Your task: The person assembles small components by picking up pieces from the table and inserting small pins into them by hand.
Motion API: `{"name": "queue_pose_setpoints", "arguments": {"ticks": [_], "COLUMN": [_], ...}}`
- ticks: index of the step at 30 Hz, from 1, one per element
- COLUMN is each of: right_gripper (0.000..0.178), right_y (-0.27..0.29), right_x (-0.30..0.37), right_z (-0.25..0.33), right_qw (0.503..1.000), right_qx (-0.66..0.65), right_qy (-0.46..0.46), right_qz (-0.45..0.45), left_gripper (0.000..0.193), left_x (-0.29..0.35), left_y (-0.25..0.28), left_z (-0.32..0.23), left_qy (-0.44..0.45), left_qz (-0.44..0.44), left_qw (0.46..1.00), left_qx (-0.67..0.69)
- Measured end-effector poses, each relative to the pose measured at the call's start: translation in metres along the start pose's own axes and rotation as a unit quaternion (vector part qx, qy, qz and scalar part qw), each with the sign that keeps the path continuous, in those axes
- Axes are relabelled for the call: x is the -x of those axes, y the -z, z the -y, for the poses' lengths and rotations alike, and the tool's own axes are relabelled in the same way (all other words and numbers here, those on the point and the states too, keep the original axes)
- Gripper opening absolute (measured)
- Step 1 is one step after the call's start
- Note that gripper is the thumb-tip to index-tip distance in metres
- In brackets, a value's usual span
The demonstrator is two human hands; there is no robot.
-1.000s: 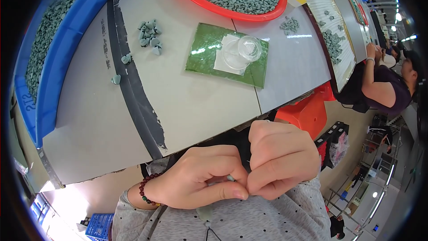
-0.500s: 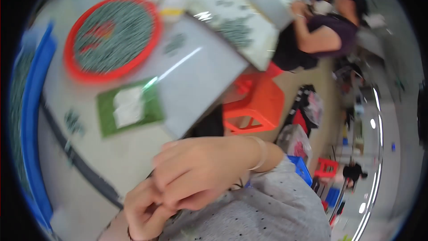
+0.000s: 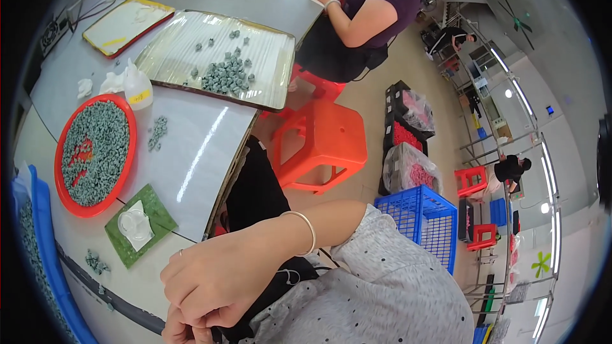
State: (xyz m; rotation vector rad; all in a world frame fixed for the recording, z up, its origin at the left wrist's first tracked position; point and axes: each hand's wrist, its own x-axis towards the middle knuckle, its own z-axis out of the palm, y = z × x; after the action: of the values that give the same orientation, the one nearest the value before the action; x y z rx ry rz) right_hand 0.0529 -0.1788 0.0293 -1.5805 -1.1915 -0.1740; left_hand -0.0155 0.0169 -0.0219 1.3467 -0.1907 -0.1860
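Observation:
My right hand (image 3: pixel 213 274), with a pale bangle at the wrist, is closed with its fingers curled down. Against its underside, at the lower edge, is my left hand (image 3: pixel 182 331), fingers bent and pinched together. Whatever lies between the fingertips is hidden. Just beyond them on the table, a green square mat (image 3: pixel 121 242) carries white tissue (image 3: pixel 146 236) with a whitish round piece (image 3: pixel 134 224) on top. Farther off stands a round red tray (image 3: pixel 132 159) full of small grey-green pieces (image 3: pixel 105 134). A small pile of such pieces (image 3: pixel 95 261) lies left of my hands.
A blue bin (image 3: pixel 44 229) holding grey-green pieces stands at the left. A white bottle (image 3: pixel 138 92) and a large tray (image 3: pixel 172 44) with more pieces are farther back. Beyond sits a co-worker (image 3: pixel 376 13). An orange stool (image 3: pixel 328 140) and blue crate (image 3: pixel 421 216) stand at right.
The view has swung, so the table things sit farther left and the co-worker higher. My hands appear lower and to the left, still together and closed.

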Motion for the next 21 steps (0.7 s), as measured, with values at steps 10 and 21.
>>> {"name": "queue_pose_setpoints", "arguments": {"ticks": [10,21], "right_gripper": [0.013,0.013], "right_y": [0.002,0.044], "right_x": [-0.005,-0.023], "right_z": [-0.001,0.030], "right_qw": [0.994,0.973], "right_qx": [0.035,0.200], "right_qy": [0.040,0.074], "right_qz": [-0.092,-0.086], "left_gripper": [0.023,0.023], "left_x": [-0.008,-0.012], "left_y": [-0.017,-0.019], "left_z": [-0.033,-0.038], "left_qy": [-0.007,-0.020], "left_qz": [-0.008,-0.034], "left_qw": [0.998,0.989], "left_qx": [0.063,0.145]}}
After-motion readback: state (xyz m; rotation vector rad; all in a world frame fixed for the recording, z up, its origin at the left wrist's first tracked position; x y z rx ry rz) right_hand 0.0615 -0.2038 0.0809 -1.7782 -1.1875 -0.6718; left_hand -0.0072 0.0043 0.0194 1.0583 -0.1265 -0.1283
